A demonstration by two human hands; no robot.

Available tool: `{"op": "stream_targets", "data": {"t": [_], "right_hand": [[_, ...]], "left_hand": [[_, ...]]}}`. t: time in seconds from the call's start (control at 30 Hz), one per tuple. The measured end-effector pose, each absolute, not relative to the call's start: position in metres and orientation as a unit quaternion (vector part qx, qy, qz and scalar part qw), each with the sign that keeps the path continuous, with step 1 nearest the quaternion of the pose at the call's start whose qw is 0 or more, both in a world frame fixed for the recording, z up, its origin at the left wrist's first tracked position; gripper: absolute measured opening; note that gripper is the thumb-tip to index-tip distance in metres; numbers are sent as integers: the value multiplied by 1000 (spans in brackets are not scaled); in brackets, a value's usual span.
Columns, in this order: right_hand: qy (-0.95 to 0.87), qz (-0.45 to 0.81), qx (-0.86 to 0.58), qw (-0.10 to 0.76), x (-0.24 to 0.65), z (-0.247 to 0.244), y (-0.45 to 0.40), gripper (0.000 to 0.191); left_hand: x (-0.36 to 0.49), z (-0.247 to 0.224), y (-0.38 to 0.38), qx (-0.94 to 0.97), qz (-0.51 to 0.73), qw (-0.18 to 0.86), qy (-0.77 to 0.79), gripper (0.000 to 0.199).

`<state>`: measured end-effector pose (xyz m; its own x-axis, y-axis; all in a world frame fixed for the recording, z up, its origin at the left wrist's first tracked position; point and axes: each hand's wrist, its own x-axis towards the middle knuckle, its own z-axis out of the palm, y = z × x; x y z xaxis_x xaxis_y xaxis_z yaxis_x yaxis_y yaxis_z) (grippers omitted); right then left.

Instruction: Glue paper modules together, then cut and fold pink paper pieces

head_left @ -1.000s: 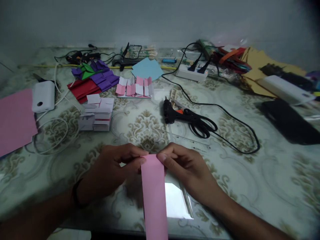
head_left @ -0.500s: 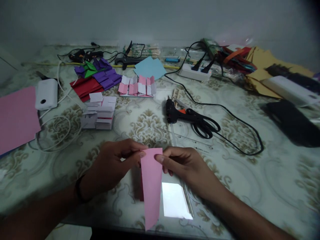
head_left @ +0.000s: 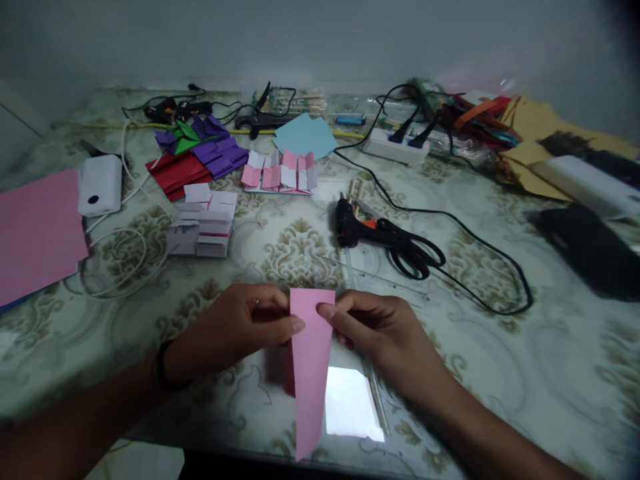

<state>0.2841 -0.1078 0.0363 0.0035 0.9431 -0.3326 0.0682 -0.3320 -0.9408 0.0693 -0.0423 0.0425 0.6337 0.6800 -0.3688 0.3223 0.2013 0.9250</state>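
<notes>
A: how far along is that pink strip (head_left: 311, 373)?
B: early, I'd guess: left hand (head_left: 237, 327) and right hand (head_left: 387, 333) both pinch its upper end, thumbs in front, over the table (head_left: 500, 387); front looks uncreased, so probably more folding left
A: anything done?
B: the folded white paper (head_left: 213, 220) and, further back, pink-and-white paper (head_left: 271, 177) look finished

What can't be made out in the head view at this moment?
Head view, hidden: fingertips of the left hand and right hand, behind the pink strip; most of its back, behind its own front.
Head view, cut off: the pink sheets by the left edge; the black object by the right.
Head view, too small: any print on the blue cylinder.
</notes>
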Motion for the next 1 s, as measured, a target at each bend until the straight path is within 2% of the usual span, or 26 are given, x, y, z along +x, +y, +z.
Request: {"op": "stream_targets", "data": {"t": [0.1, 0.4, 0.6, 0.83, 1.0], "right_hand": [[-419, 563, -595, 391, 284, 37, -108, 51], [-445, 579, -582, 358, 286, 35, -106, 51], [-493, 559, -578, 333, 288, 31, -107, 56], [-507, 562, -568, 323, 289, 32, -106, 49], [-525, 558, -564, 308, 290, 35, -106, 54]], "left_hand": [[70, 43, -42, 659, 95, 615, 422, 23], [70, 48, -39, 670, 96, 591, 439, 27], [69, 45, -37, 667, 84, 592, 445, 27], [68, 44, -37, 674, 105, 587, 436, 28], [67, 44, -37, 669, 115, 590, 437, 26]]}}
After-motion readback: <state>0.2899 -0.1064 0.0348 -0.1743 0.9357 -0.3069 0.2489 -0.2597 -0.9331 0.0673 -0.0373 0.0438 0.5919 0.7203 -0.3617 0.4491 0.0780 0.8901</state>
